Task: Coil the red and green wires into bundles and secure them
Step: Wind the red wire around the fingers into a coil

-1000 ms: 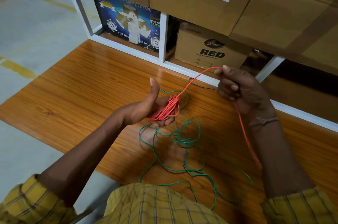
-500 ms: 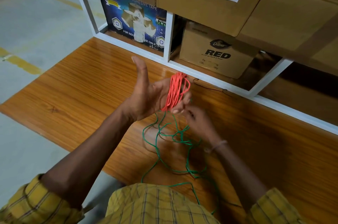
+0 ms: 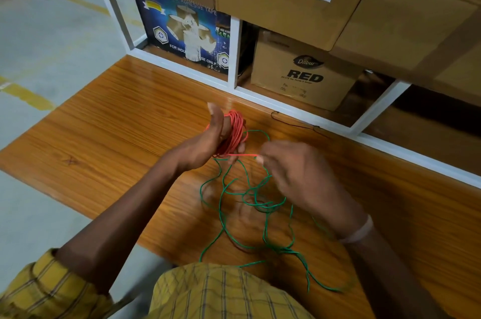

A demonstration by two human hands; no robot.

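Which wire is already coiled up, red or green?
The red wire: it's looped around the left hand, its end pinched by the right hand. The green wire sprawls loose on the table.

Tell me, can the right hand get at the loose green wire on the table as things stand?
Probably yes, but not freely: the right hand hovers just above the green wire with nothing between them, yet its fingers pinch the red wire's free end, so it would have to let go first.

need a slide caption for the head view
Left hand holds the coiled red wire; right hand pinches its free end above loose green wire.
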